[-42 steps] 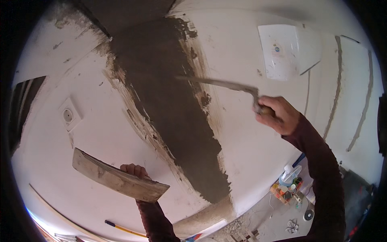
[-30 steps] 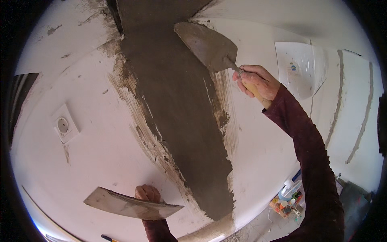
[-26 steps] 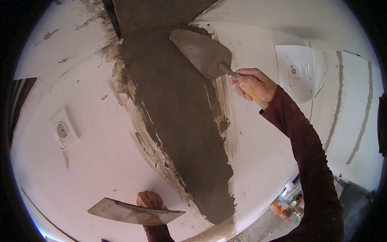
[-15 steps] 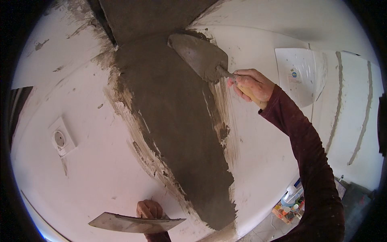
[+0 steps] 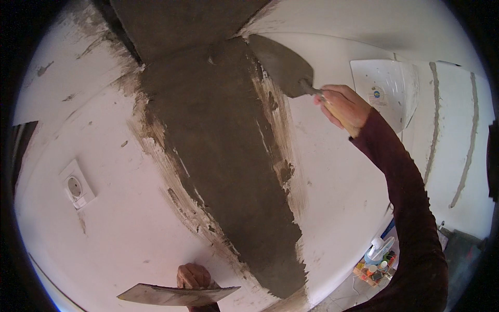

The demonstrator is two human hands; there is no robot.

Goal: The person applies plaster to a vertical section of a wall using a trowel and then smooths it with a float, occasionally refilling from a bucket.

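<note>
My right hand (image 5: 344, 110) grips the wooden handle of a pointed trowel (image 5: 283, 65). Its broad blade lies at the upper right edge of a dark grey mortar strip (image 5: 218, 151) on the white wall, the tip close to where the strip meets a corner. Lower down, my left hand (image 5: 194, 276) is closed around the grip of a flat plastering trowel (image 5: 176, 296), whose thin, smeared plate is seen nearly edge-on. That plate is apart from the strip, left of its lower end. Pale streaked smears run along both sides of the mortar.
A white socket (image 5: 76, 185) is set in the wall at left. Another dark mortar patch (image 5: 182, 23) lies above the corner. At right are a glossy white panel (image 5: 382, 91) and two grey vertical lines. Bottles and tubs in a crate (image 5: 373, 271) stand on the floor, lower right.
My right hand has moved the pointed trowel to the right and slightly up, off the middle of the mortar to its edge. The left hand and its trowel are slightly lower.
</note>
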